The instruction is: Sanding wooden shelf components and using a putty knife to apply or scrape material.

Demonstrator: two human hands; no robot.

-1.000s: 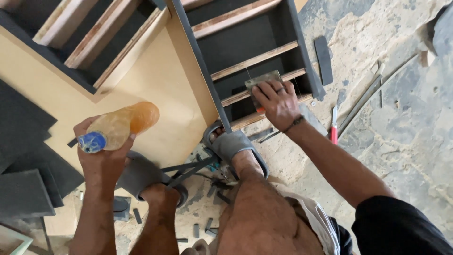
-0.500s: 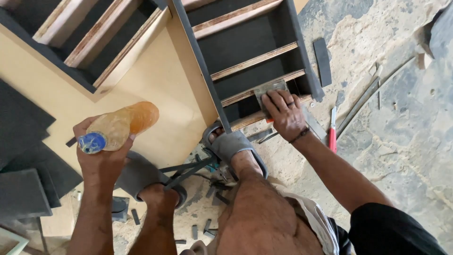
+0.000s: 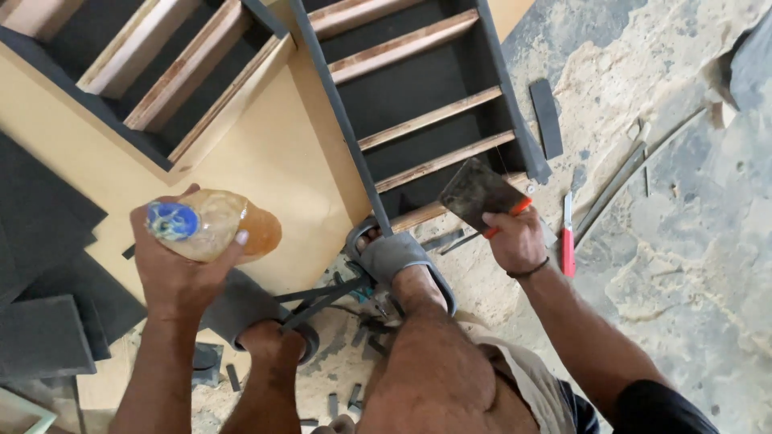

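Observation:
My left hand [image 3: 181, 269] grips a plastic bottle [image 3: 213, 227] of amber liquid with a blue cap, held sideways over a tan board [image 3: 265, 161]. My right hand [image 3: 519, 239] holds a flat metal scraper [image 3: 476, 195] with an orange handle, lifted just off the lowest wooden slat of a dark grey shelf frame [image 3: 418, 104]. My knee and feet in grey sandals [image 3: 394, 255] are below, between my arms.
A red-handled utility knife [image 3: 569, 237] lies on the rough concrete floor to the right of my hand. A dark strip [image 3: 546, 118] lies beside the frame. Grey panels [image 3: 44, 241] are stacked at left. Small dark offcuts litter the floor by my feet.
My right hand lifted off the shelf slat and drew back toward me with the scraper now raised and its blade in view. The bottle in my left hand stayed put.

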